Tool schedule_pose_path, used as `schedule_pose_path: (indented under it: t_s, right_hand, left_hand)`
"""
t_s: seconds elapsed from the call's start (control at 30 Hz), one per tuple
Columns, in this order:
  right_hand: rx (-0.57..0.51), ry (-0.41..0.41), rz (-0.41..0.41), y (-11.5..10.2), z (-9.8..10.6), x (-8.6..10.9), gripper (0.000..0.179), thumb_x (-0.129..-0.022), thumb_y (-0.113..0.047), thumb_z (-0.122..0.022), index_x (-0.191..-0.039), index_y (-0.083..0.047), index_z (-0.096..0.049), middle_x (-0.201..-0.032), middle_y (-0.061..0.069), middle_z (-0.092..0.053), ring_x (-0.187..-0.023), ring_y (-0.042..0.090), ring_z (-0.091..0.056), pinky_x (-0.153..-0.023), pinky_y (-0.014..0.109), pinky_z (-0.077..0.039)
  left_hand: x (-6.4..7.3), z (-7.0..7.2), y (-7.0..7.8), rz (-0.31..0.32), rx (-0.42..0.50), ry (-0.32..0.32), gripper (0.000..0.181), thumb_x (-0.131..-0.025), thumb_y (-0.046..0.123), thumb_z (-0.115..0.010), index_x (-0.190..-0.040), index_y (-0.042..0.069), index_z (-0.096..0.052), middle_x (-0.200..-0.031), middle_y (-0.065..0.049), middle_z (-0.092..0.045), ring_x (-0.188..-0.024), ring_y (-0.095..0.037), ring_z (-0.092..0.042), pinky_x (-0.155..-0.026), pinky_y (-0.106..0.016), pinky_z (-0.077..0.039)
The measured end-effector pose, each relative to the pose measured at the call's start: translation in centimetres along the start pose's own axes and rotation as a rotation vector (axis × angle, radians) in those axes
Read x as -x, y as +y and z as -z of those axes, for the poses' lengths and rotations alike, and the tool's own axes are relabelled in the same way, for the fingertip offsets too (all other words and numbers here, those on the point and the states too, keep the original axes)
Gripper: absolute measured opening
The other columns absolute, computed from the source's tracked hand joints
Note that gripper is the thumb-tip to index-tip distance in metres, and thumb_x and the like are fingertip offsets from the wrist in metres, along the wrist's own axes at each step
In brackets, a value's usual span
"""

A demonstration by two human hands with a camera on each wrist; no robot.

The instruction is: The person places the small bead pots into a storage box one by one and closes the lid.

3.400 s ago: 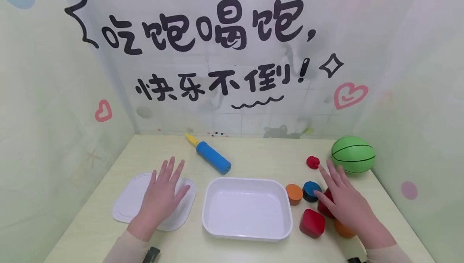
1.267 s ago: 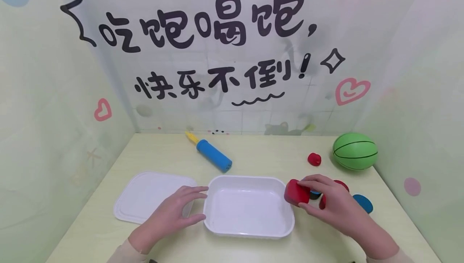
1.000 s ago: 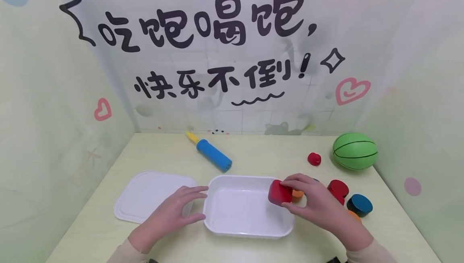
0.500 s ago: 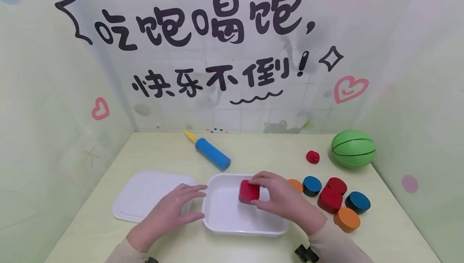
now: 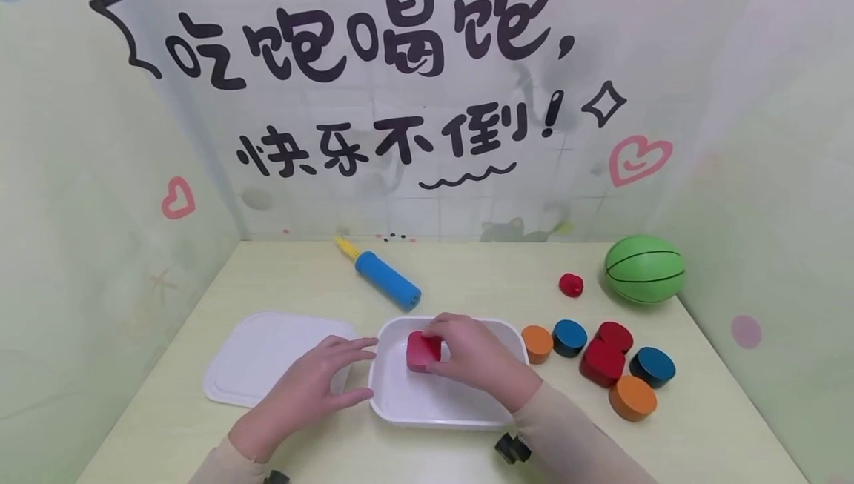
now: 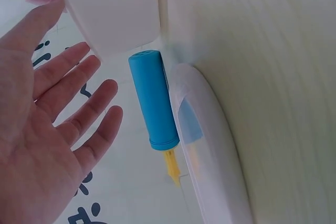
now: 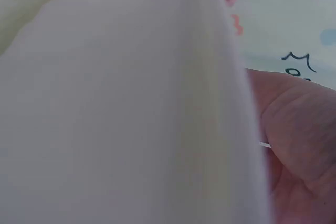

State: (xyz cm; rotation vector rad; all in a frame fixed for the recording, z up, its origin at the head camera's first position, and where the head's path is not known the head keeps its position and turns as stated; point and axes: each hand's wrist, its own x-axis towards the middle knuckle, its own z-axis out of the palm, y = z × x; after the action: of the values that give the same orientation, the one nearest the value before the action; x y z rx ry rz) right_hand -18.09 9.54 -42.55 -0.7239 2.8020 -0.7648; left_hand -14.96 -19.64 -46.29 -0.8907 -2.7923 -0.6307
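Observation:
In the head view a white rectangular tub (image 5: pixel 443 410) stands mid-table. My right hand (image 5: pixel 477 354) reaches into it and pinches a red rounded-square block (image 5: pixel 423 354) between thumb and fingers, toward the tub's left side. Whether the block touches the tub floor I cannot tell. My left hand (image 5: pixel 310 384) has its fingers extended, with the tips at the tub's left rim. Under and behind that hand lies a flat white lid (image 5: pixel 267 350). In the right wrist view the tub wall hides the block and most of my right hand (image 7: pixel 302 135).
Right of the tub sit orange discs (image 5: pixel 633 398), blue discs (image 5: pixel 652 368) and other red blocks (image 5: pixel 603 362). Behind them are a small red object (image 5: pixel 571 284) and a green ball (image 5: pixel 644 269). A blue hand pump (image 5: pixel 387 280) with a yellow nozzle lies at the back.
My right hand took the red block from the group at the right and carried it left into the tub. My left hand moved from over the lid to the tub's left rim.

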Motion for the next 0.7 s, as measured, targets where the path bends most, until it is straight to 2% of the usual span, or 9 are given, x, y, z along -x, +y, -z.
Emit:
schedule_pose_path:
  t_s: [0.17,0.43,0.7]
  right_hand:
    - [0.034,-0.028,-0.016,-0.6,-1.0,-1.2,0.054,-0.079,-0.033,-0.091,-0.126,-0.014,-0.073,-0.115,0.0,-0.072,-0.101,0.015,-0.064,-0.081,0.024,-0.06]
    - [0.034,-0.043,0.01,-1.2,-1.5,-1.9,0.055,-0.078,-0.027,-0.092,-0.127,-0.013,-0.073,-0.116,0.001,-0.073,-0.104,0.016,-0.065,-0.081,0.023,-0.06]
    - [0.014,-0.04,-0.01,-1.1,-2.1,-2.4,0.054,-0.077,-0.028,-0.093,-0.125,-0.014,-0.074,-0.114,0.0,-0.073,-0.102,0.015,-0.065,-0.081,0.023,-0.059]
  left_hand:
    - [0.1,0.0,-0.2,-0.004,-0.006,0.019,0.051,-0.084,0.048,-0.083,-0.13,0.029,-0.072,-0.143,0.015,-0.062,-0.119,-0.01,-0.059,-0.094,-0.038,-0.06]
    - [0.2,-0.1,-0.2,-0.012,-0.002,0.029,0.052,-0.084,0.05,-0.083,-0.13,0.028,-0.072,-0.143,0.014,-0.063,-0.117,-0.009,-0.059,-0.091,-0.036,-0.06]
    - [0.1,-0.3,-0.2,-0.01,-0.017,0.034,0.054,-0.084,0.049,-0.083,-0.132,0.029,-0.071,-0.142,0.015,-0.063,-0.115,-0.008,-0.059,-0.09,-0.034,-0.06]
